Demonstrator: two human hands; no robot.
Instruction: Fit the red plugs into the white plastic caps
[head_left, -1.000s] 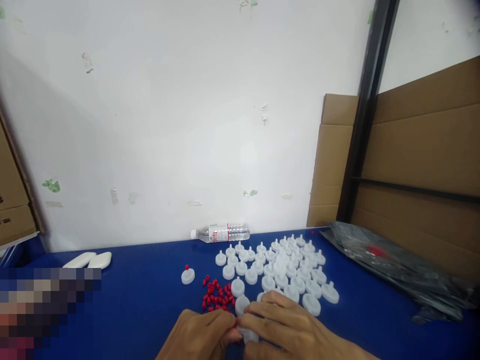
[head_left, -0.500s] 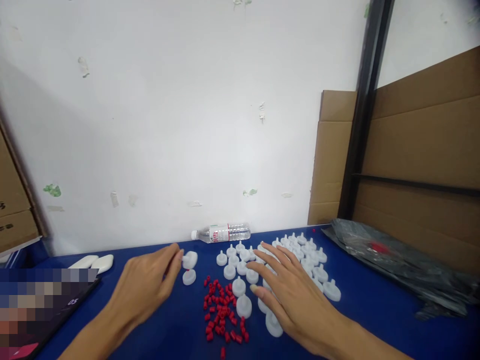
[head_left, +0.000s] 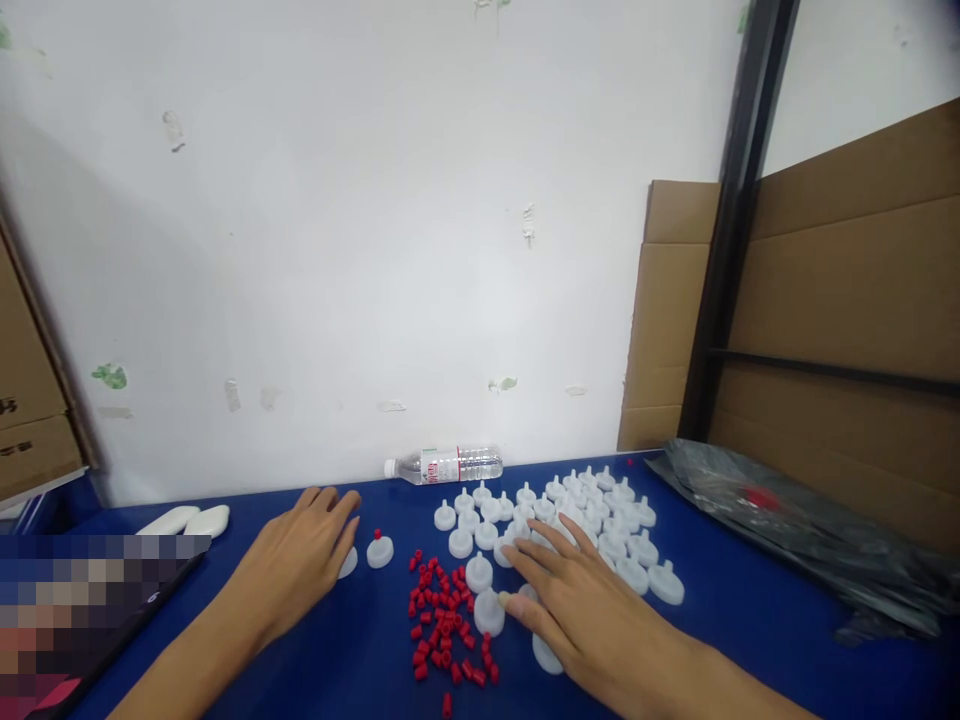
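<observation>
White and plastic, the round cap [head_left: 347,565] our left hand [head_left: 300,555] held aloft a moment ago now sits low, seemingly set aside, beside a red-tipped white plastic cap [head_left: 379,552], whether still gripped we cannot tell, while our right hand [head_left: 577,598] spreads loosely over white spouted plastic caps [head_left: 616,525].

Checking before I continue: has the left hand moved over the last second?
Yes: judged against the lying bottle, the left hand has gone leftward and closer to the wall.
</observation>
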